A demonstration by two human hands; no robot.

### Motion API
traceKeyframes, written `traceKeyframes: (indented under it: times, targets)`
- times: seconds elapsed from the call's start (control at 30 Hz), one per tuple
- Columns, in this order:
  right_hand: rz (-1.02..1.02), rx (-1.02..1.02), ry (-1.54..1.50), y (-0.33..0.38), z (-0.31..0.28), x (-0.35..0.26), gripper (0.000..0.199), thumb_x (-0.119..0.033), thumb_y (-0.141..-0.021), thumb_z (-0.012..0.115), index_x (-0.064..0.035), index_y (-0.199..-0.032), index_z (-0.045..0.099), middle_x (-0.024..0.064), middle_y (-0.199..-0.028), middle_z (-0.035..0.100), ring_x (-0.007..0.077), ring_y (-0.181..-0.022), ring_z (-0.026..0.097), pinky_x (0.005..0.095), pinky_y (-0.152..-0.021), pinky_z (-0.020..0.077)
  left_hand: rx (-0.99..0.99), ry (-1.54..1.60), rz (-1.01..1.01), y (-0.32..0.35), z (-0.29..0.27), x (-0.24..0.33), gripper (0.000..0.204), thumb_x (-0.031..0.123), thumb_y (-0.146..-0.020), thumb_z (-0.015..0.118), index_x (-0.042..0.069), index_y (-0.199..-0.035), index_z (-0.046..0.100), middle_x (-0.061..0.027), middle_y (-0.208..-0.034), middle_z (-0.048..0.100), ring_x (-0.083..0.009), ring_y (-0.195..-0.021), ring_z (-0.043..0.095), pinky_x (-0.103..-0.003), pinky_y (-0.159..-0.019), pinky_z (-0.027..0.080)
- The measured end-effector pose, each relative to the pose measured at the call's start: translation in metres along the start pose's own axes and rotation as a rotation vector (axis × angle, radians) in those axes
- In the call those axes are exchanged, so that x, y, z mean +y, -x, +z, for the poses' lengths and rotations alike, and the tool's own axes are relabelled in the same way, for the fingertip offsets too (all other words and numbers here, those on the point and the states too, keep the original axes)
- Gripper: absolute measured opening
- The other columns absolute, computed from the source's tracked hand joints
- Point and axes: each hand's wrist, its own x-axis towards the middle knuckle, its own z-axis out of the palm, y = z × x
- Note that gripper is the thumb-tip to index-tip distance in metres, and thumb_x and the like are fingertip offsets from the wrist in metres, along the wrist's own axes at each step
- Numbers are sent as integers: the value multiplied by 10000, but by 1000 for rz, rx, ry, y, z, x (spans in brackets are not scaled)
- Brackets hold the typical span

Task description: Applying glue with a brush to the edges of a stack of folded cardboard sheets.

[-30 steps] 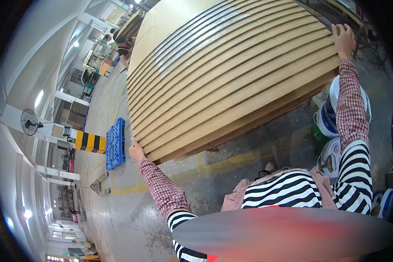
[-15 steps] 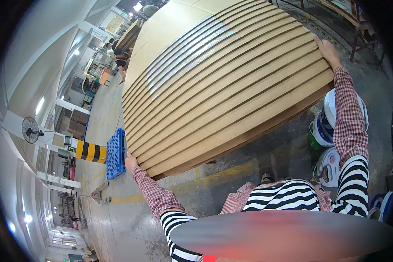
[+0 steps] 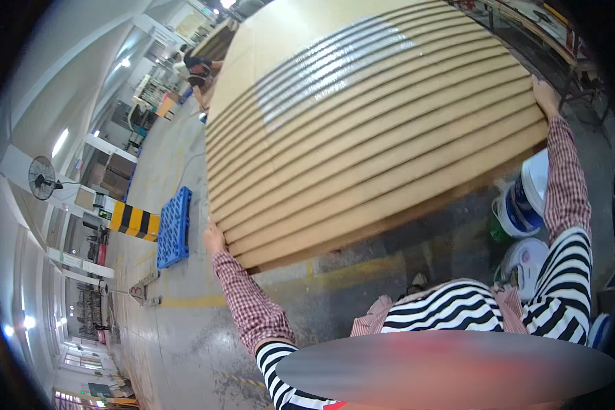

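Note:
A large stack of brown cardboard sheets (image 3: pixel 383 160) spreads out in front of me, its near edges stepped in overlapping rows. Shiny clear film (image 3: pixel 324 65) lies across the rows towards the far side. My left hand (image 3: pixel 214 237) is closed on the stack's near left corner. At the right side, my right hand (image 3: pixel 544 97) grips the edge, arm stretched out. Some fingers of both hands are hidden by the cardboard. What supports the stack underneath cannot be seen.
A blue plastic pallet (image 3: pixel 174 229) stands to the left, beside a yellow-and-black striped barrier (image 3: pixel 134 220). White and blue buckets (image 3: pixel 519 205) sit close below my right arm. A metal-framed bench (image 3: pixel 536 31) is at the far right. Another person (image 3: pixel 198 72) bends at the far left.
The stack and both my hands now appear farther right in the picture, while the blue pallet and barrier appear farther left. Both hands keep their hold on the edges.

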Motion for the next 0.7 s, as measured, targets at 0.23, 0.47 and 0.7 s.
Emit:
traceKeyframes:
  times: [0.23, 0.47, 0.7]
  targets:
    - [126, 0, 7, 13, -14, 2, 591, -436, -891, 267, 66, -1001, 558, 284, -1045, 524, 420, -1024, 475, 461, -873, 369, -38, -21, -45, 8, 13, 12, 712, 516, -884, 253, -108, -890, 595, -277, -909, 586, -409, -859, 540, -458, -758, 390]
    - [85, -1, -7, -7, 8, 28, 593, -430, -900, 261, 75, -995, 555, 283, -1029, 531, 431, -1006, 478, 454, -854, 377, -50, -46, 47, -6, 15, -8, 698, 501, -890, 260, -101, -774, 594, -285, -784, 575, -416, -761, 537, -486, -678, 373]
    - [134, 40, -37, 0, 13, 25, 624, -449, -901, 252, 95, -993, 543, 297, -1024, 523, 428, -1008, 476, 440, -845, 378, 8, -41, 87, 9, 7, 2, 647, 466, -898, 300, -94, -713, 565, -260, -661, 543, -371, -584, 494, -451, -572, 345]
